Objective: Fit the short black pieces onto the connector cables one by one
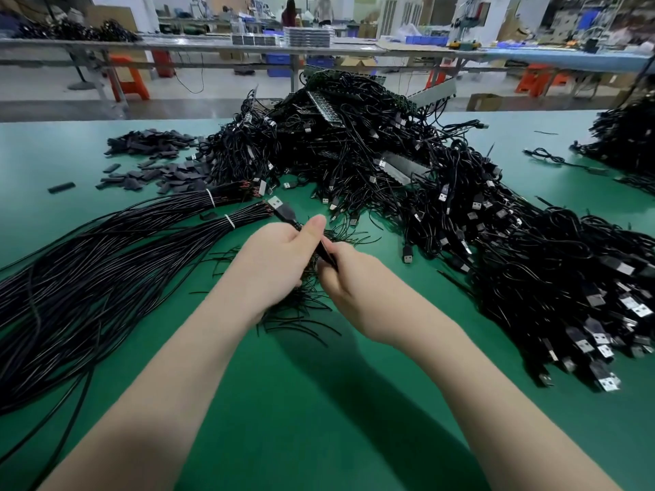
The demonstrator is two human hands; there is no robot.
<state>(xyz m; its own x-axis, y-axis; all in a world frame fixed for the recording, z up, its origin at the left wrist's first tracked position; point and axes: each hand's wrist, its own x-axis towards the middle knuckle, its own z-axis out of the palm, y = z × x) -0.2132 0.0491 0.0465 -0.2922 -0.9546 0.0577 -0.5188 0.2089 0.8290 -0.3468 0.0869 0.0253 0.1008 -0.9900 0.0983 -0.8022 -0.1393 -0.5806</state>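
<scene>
Hands (280,256) on cable (283,211), plug up-left.

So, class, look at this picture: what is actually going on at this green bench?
A person is working on one black USB connector cable over the green table. The left hand grips the cable just behind its silver plug, and the right hand pinches a short black piece on the cable. Loose flat black pieces lie at the far left, tied black cable bundles on the left, and a big heap of connector cables behind and right.
</scene>
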